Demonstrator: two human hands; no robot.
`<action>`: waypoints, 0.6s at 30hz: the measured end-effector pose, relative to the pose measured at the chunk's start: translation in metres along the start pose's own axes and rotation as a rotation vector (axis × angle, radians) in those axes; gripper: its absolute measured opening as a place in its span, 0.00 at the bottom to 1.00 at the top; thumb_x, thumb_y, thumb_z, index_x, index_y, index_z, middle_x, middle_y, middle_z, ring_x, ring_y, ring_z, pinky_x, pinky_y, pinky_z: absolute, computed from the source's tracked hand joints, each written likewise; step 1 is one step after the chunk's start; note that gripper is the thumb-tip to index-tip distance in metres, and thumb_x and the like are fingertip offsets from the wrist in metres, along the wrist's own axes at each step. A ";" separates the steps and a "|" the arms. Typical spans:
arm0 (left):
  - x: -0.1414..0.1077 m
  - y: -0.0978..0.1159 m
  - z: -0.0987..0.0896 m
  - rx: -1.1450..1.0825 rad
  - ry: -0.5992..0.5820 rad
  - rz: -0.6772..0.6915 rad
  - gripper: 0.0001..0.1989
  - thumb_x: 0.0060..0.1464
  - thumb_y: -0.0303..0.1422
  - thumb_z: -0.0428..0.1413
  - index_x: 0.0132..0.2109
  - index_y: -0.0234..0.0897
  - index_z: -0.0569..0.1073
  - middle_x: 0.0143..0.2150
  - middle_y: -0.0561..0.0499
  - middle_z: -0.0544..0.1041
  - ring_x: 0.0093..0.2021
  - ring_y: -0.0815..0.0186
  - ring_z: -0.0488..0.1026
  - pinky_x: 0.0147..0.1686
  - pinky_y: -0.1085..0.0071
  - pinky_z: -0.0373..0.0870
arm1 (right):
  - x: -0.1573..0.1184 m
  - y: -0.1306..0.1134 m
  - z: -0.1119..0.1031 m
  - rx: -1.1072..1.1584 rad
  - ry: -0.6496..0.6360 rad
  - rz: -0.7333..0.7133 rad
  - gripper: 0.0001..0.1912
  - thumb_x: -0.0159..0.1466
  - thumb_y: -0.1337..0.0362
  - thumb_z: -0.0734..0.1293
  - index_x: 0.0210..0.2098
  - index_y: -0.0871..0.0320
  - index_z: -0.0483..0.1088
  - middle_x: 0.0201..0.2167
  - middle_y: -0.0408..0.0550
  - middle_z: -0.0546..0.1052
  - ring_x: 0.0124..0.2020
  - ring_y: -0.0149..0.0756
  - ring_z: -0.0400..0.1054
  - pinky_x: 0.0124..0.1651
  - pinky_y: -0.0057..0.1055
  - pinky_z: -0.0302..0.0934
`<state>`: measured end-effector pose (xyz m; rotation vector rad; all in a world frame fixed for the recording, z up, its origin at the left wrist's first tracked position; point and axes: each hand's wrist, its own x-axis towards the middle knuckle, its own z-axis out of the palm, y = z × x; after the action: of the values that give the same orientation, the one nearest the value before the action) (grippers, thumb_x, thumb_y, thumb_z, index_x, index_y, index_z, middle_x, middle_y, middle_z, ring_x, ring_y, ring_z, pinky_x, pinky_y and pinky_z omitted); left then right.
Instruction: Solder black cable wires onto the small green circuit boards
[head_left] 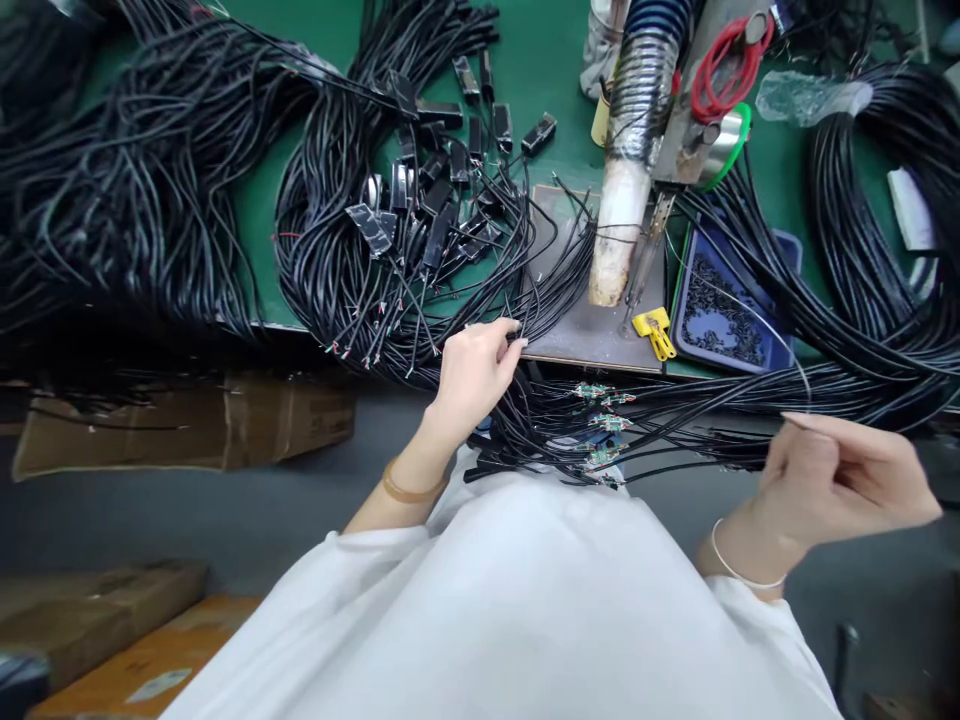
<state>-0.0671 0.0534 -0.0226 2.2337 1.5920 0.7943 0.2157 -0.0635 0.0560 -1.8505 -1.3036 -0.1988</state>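
Observation:
My left hand [476, 375] is closed in a pinch on a black cable at the edge of a bunch of black cables [555, 300] on the bench. My right hand [847, 475] is raised off the bench's front edge at the right, fingers pinched on a thin pale solder wire [765, 325] that arcs up toward the metal fixture. Between the hands, several small green circuit boards [609, 423] with cables attached lie near my lap. A soldering iron [649, 245] points down over a brown board [585, 340], with a yellow clip [655, 332] beside its tip.
A fume hose [626, 190] hangs above the brown board. Right of it stands a blue tray [787, 250] of small dark parts, with cable coils [847, 200] beyond. Black-cased cable ends [439, 230] and a large cable heap [150, 170] cover the left. Cardboard boxes [187, 425] stand below.

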 end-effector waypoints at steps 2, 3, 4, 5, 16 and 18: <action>-0.006 -0.001 -0.003 -0.081 -0.068 -0.055 0.08 0.58 0.30 0.58 0.46 0.36 0.76 0.23 0.56 0.72 0.26 0.66 0.70 0.33 0.69 0.64 | 0.006 0.002 0.004 0.125 0.163 0.011 0.14 0.62 0.49 0.66 0.33 0.50 0.78 0.14 0.45 0.68 0.14 0.37 0.61 0.19 0.36 0.54; -0.009 -0.001 -0.005 -0.143 -0.092 -0.093 0.09 0.57 0.30 0.59 0.46 0.37 0.75 0.23 0.57 0.72 0.25 0.68 0.69 0.32 0.70 0.64 | 0.008 0.004 0.007 0.181 0.207 0.016 0.14 0.60 0.49 0.69 0.32 0.51 0.79 0.15 0.45 0.69 0.13 0.36 0.61 0.19 0.36 0.53; -0.012 -0.001 -0.007 -0.234 -0.108 -0.142 0.10 0.56 0.30 0.59 0.46 0.37 0.75 0.23 0.58 0.71 0.24 0.70 0.68 0.31 0.71 0.64 | 0.010 0.006 0.010 0.192 0.191 0.010 0.14 0.60 0.49 0.69 0.32 0.51 0.80 0.16 0.46 0.71 0.14 0.36 0.63 0.19 0.35 0.54; -0.014 -0.003 -0.010 -0.361 -0.108 -0.203 0.10 0.55 0.30 0.60 0.45 0.37 0.75 0.23 0.58 0.71 0.23 0.71 0.67 0.29 0.72 0.64 | 0.011 0.008 0.013 0.191 0.172 -0.003 0.14 0.60 0.49 0.69 0.32 0.51 0.80 0.17 0.47 0.72 0.15 0.36 0.64 0.20 0.35 0.55; -0.022 0.004 -0.082 -1.278 0.484 -0.322 0.18 0.56 0.40 0.63 0.53 0.47 0.79 0.17 0.62 0.61 0.14 0.79 0.39 0.09 0.77 0.42 | 0.023 0.026 0.031 0.243 0.147 -0.123 0.12 0.61 0.54 0.70 0.31 0.55 0.80 0.17 0.49 0.74 0.14 0.31 0.62 0.19 0.31 0.53; -0.015 0.015 -0.071 -1.165 0.391 -0.315 0.11 0.60 0.37 0.59 0.49 0.45 0.80 0.16 0.61 0.62 0.13 0.78 0.45 0.11 0.77 0.45 | 0.023 0.026 0.034 0.262 0.142 -0.136 0.11 0.61 0.56 0.70 0.31 0.56 0.80 0.17 0.49 0.75 0.14 0.30 0.61 0.19 0.31 0.52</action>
<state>-0.1000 0.0282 0.0386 1.0132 1.0625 1.5708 0.2362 -0.0261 0.0334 -1.5031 -1.2910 -0.2162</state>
